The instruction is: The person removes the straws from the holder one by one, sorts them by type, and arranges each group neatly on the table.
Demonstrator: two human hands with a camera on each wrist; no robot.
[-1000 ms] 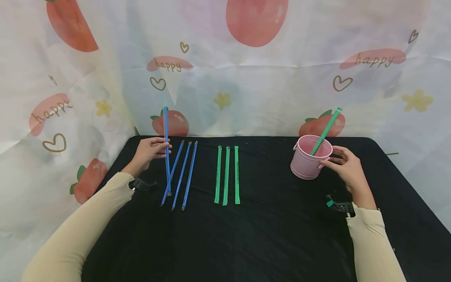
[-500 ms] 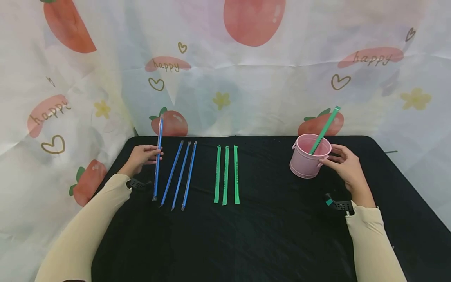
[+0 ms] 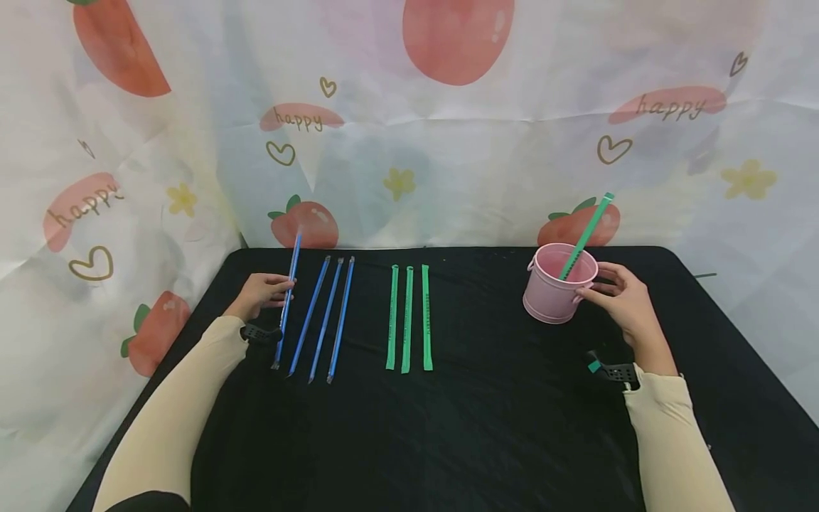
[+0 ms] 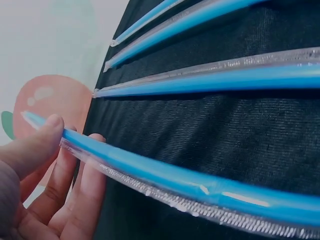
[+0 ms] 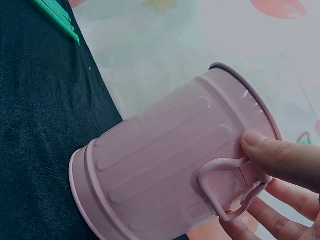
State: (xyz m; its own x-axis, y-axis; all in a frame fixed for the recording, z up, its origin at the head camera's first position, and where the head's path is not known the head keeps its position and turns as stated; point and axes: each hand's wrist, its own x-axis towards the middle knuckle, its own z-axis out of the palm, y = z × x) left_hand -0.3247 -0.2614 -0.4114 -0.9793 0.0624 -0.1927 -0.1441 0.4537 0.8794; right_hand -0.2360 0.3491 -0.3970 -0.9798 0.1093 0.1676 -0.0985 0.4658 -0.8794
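My left hand (image 3: 259, 293) pinches a blue straw (image 3: 296, 259) in a clear wrapper between thumb and fingers. The left wrist view shows the thumb over the wrapped blue straw (image 4: 165, 172) near its far end. Whether its near end touches the table I cannot tell. To its right lie three more wrapped blue straws (image 3: 326, 323), side by side. At the right, my right hand (image 3: 630, 302) grips a pink bucket (image 3: 547, 302) by its rim and side handle (image 5: 202, 182). One green wrapped straw (image 3: 585, 238) leans out of the bucket.
Three green wrapped straws (image 3: 408, 320) lie in a row at the middle of the black-covered table (image 3: 473, 427). A patterned white curtain (image 3: 467, 171) hangs behind the table's back edge and at its left.
My left hand has carried the blue straw left, off the leftmost lying straw, and lowered it beside the row. My right hand stays on the bucket.
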